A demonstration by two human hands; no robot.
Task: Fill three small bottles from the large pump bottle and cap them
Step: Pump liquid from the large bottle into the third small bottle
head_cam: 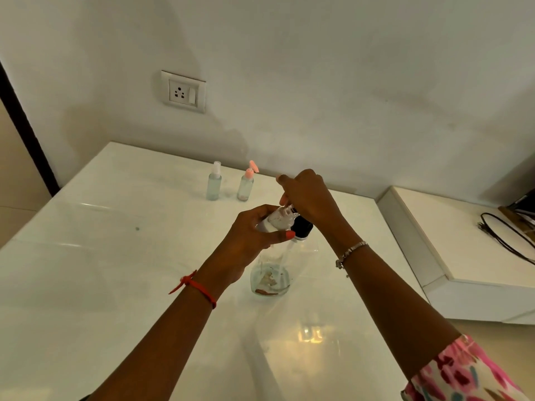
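The small bottle (275, 222) is mid-frame, tilted. My left hand (252, 241) wraps its body, I'd say to stop it turning, while my right hand (307, 195) pinches the cap (286, 209) at its neck. I hold it just above the pump bottle (270, 277), close to its source. The spray bottle (214, 183) and pink-topped bottle (246, 183) stand capped, above centre by the wall.

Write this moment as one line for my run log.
left hand: holds small bottle | right hand: pinches its cap | pump bottle: on table | two bottles: capped, behind

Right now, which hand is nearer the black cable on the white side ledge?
Right. The right hand is well left of the black cable; the left hand is even farther left.
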